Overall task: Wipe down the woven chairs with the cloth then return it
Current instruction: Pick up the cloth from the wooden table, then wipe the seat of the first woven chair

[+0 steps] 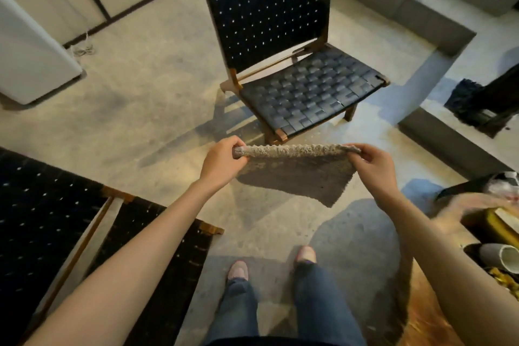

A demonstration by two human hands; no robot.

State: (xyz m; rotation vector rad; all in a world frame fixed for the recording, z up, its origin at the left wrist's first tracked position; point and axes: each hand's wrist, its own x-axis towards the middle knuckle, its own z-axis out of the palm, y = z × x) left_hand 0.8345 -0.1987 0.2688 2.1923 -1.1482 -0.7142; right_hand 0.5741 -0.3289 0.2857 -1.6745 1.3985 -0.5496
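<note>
The left hand (pixel 224 161) is pinching one upper corner of a grey, nubbly rectangular cloth (pixel 295 171), fingers closed on its rolled top edge, while the right hand (pixel 370 168) is gripping the opposite corner the same way, so the cloth is hanging stretched between them in the air, above the floor and touching neither chair. At the right edge, a round wooden table (pixel 438 314) is carrying a dark tray (pixel 463 187) with something pale and shiny in it (too blurred to name), a yellow-rimmed container (pixel 500 229) and a grey cylindrical cup (pixel 498 257) lying on its side, mouth toward the camera. Below the hands, the mottled beige concrete floor (pixel 154 98) is spreading across the room toward pale wall panels with dark trim. Just beyond the cloth, a low wooden chair with a dark blue woven seat and back (pixel 303 90) is standing upright, facing right. A second dark woven chair (pixel 84 227) is sitting at the lower left, partly under the left forearm. A white rounded appliance (pixel 31 59) is standing by the left wall, and grey steps (pixel 438 17) are rising at the upper right.
</note>
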